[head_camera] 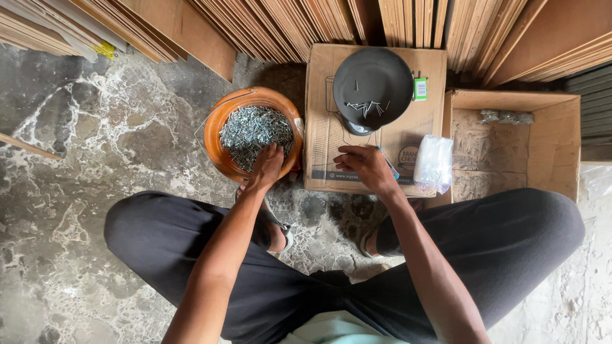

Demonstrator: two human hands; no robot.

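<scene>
An orange bowl (217,127) heaped with small silver nails (252,130) stands on the floor. My left hand (266,167) reaches into its near side, fingers buried among the nails. My right hand (363,167) rests on a closed cardboard box (319,127), fingers curled; whether it holds anything I cannot tell. On that box sits a dark round scale pan (373,79) with a few nails (365,107) lying in it.
A bundle of clear plastic bags (433,164) lies at the box's right edge. An open cardboard box (554,140) stands to the right. Wooden boards (287,22) lean along the back. My knees spread over the marbled stone floor (95,140).
</scene>
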